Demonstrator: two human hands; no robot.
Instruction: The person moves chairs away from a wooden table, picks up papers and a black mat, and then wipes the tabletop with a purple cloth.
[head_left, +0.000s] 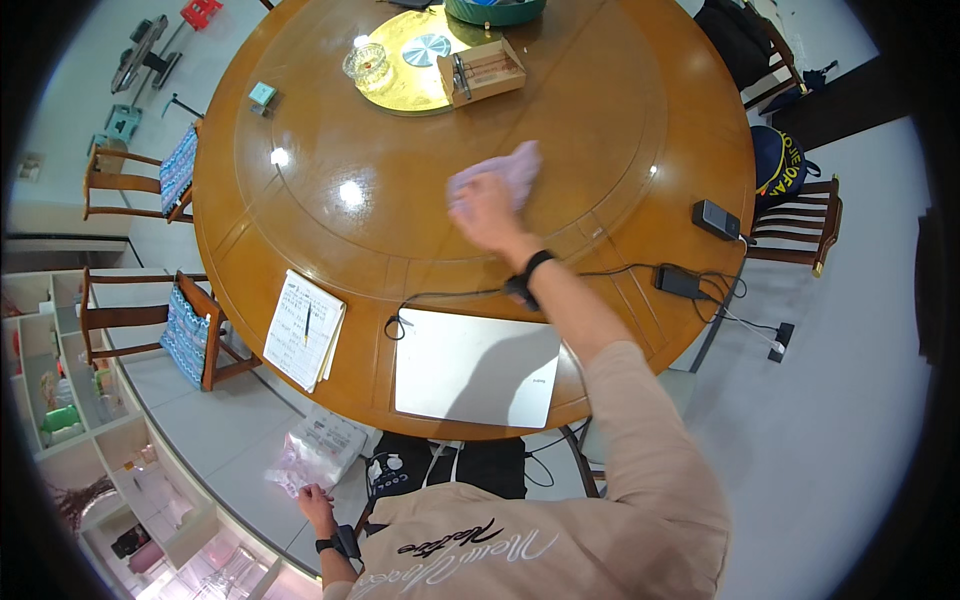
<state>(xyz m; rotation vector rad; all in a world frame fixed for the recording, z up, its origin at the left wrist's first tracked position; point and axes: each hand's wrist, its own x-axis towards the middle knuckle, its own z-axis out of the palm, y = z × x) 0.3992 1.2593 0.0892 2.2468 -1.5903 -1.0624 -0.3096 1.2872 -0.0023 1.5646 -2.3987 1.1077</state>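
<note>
My right hand (486, 211) presses a pale purple cloth (517, 169) against the top of a round wooden table (337, 247). The cloth is bunched under the fingers, with one corner sticking out to the upper right. A closed silver laptop (472, 367) lies at the near edge, below my right forearm. Low on the left, my left hand (317, 504) hangs off the table beside a clear plastic bag (307, 457); its fingers are bent at the bag's lower edge, and whether they grip it cannot be told.
A notepad (292, 341) with a pen lies left of the laptop. Black cables and a power adapter (677, 281) run across the right side, near a black box-shaped device (716, 219). An open cardboard box (491, 73) and a glass ashtray (366, 64) sit on a golden turntable (405, 94).
</note>
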